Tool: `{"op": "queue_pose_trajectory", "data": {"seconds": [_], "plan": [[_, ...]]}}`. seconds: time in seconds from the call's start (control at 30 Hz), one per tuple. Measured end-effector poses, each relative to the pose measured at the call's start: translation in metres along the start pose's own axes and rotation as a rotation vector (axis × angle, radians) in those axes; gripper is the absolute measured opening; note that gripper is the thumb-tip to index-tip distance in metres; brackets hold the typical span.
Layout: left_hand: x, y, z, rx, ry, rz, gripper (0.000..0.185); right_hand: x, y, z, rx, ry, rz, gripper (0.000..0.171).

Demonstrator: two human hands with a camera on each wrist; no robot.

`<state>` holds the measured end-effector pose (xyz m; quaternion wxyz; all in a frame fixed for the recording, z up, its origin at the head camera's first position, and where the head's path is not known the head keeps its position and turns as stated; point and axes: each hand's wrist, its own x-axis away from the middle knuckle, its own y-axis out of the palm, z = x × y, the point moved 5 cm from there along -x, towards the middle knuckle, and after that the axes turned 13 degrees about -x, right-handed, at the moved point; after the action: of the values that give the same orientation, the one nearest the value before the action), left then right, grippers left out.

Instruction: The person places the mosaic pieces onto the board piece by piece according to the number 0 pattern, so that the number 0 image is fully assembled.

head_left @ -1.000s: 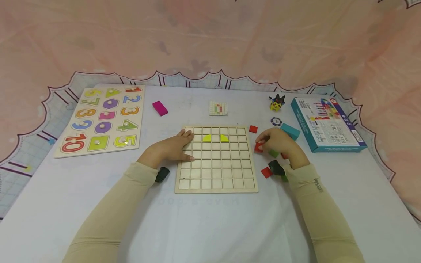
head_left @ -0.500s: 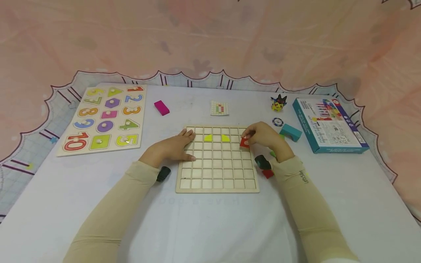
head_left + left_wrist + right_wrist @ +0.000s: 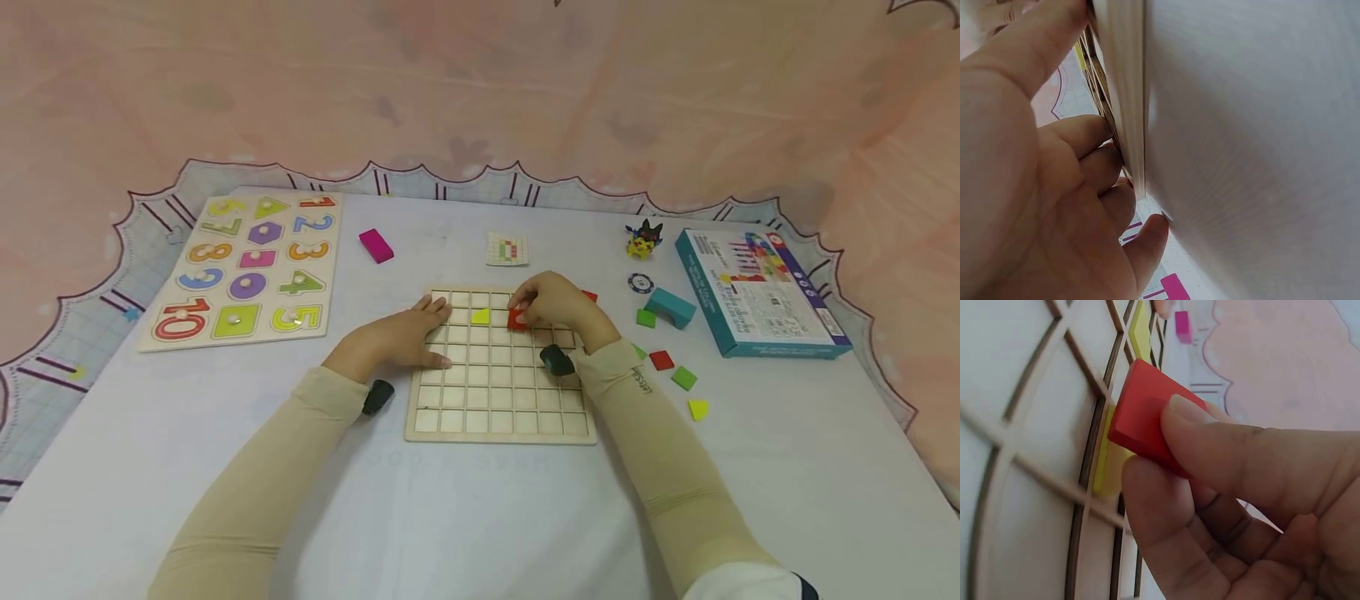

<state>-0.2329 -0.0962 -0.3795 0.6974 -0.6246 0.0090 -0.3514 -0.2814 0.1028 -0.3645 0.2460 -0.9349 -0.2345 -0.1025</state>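
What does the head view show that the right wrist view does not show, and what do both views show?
Only the head view shows the left hand resting on the grid board's left edge, the number puzzle, the teal box and the loose tiles right of the board. Only the right wrist view shows, close up, a yellow piece lying under the tilted red tile. Both show the right hand pinching the red tile over the grid board, and the magenta block.

The right hand point(image 3: 555, 308) covers one yellow piece point(image 3: 1107, 464) on the grid board point(image 3: 500, 417); print on the box point(image 3: 761, 287) is too small to read.
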Motion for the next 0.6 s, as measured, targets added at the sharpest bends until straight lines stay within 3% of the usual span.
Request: {"op": "queue_pose_trajectory", "data": {"seconds": [0.3, 0.6], "plan": [[-0.002, 0.003, 0.000, -0.022, -0.002, -0.001, 0.091, -0.019, 0.012, -0.004, 0.026, 0.008, -0.006, 0.020], [-0.001, 0.000, 0.000, -0.020, -0.010, 0.001, 0.091, -0.020, 0.017, -0.006, 0.100, 0.037, 0.021, 0.019]]}}
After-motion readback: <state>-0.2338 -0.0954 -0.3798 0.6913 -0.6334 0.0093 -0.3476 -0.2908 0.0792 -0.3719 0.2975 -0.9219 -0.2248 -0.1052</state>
